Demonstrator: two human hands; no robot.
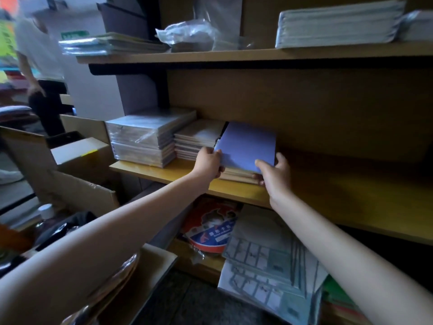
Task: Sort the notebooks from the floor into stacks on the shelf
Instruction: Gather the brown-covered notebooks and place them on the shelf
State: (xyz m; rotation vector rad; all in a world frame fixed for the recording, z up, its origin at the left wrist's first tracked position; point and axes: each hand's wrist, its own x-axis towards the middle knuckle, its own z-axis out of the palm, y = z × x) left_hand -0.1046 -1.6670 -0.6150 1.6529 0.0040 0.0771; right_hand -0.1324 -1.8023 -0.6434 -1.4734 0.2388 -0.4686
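A stack of notebooks with a purple cover (246, 144) on top rests on the middle wooden shelf (339, 198). My left hand (208, 164) grips the stack's left edge. My right hand (275, 175) grips its front right corner, thumb on the purple cover and fingers under the beige notebooks. To the left on the same shelf lie a lower stack of pale notebooks (196, 139) and a taller plastic-wrapped pile (147, 137).
The upper shelf (234, 55) carries a wrapped notebook pile (337, 23), a crumpled plastic bag (187, 34) and thin packs. Below are a red-blue packet (210, 228) and printed sheets (271, 261). Cardboard boxes (77, 165) stand left; a person (39, 66) stands behind them.
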